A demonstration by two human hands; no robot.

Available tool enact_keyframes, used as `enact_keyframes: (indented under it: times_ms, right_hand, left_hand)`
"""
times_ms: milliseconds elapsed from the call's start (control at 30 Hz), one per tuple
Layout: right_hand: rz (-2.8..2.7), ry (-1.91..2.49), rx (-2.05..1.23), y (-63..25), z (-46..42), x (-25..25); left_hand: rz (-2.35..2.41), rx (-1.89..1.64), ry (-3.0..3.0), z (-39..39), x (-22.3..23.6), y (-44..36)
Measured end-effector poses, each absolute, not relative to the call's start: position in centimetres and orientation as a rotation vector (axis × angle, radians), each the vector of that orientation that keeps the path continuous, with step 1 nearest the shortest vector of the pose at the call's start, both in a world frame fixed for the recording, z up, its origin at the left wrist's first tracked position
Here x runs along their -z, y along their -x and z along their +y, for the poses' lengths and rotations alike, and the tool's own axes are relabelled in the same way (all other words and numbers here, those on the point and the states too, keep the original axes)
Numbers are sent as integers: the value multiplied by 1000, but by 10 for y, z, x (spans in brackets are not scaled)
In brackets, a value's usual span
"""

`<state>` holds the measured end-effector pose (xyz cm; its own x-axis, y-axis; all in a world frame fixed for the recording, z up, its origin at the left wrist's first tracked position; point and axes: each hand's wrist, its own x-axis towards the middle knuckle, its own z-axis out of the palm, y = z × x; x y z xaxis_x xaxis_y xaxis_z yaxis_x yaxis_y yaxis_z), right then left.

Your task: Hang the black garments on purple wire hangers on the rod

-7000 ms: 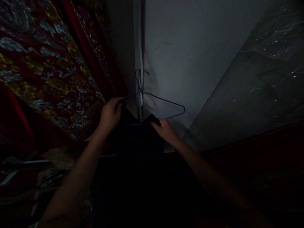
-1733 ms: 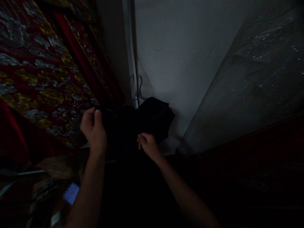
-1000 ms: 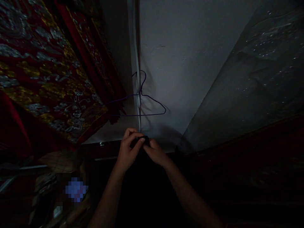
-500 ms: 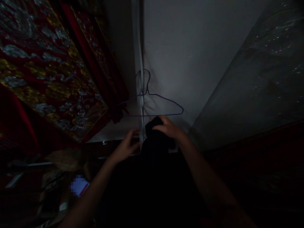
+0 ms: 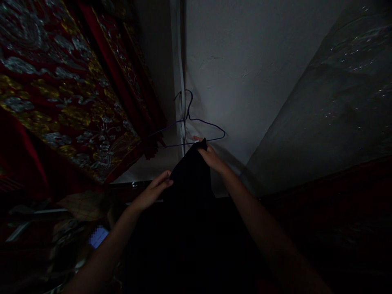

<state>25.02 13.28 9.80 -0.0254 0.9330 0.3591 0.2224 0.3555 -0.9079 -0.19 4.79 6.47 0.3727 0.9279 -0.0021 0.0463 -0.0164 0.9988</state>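
Note:
A piece of black cloth point(image 5: 192, 171), perhaps a garment, is stretched between my hands; its lower part melts into the dark. My right hand point(image 5: 210, 157) grips its top corner, close to the lower bar of a thin purple wire hanger point(image 5: 208, 122). Lower down, my left hand point(image 5: 157, 188) pinches the cloth's left edge between thumb and fingers. The hanger hangs by its hook on a pale vertical strip point(image 5: 180, 61) at the wall. Whether the cloth touches the hanger's bar, I cannot tell.
Red fabric with gold and silver decoration point(image 5: 76, 94) hangs on the left. A glittery translucent sheet point(image 5: 337, 110) slants across the right of the pale wall point(image 5: 245, 61). At lower left, a lit screen point(image 5: 98, 237) lies among dim clutter.
My right hand has raised the bunched cloth to the hanger's bar. My left hand, earlier apart from it, has taken its left edge and moved left. The hanger has turned slightly.

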Motion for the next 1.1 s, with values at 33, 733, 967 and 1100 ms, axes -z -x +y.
enact_keyframes:
  times_ms: [33,733,967,1100]
  right_hand:
    - [-1472,1155,-837,-249,143,-91]
    - [-1514,1336,-524,-308,86,-89]
    - [-1765,1079,-722,-284,55,-89]
    - [-1665,1132,-405,-317,32,-110]
  left_hand:
    - [962,-867,-1450,48,-67,7]
    - [1679,-1370,-2301,82,-141,40]
    - [1184,-1469,-2466,123,-158,-2]
    - [1240,-1439,-2491,137,-153,4]
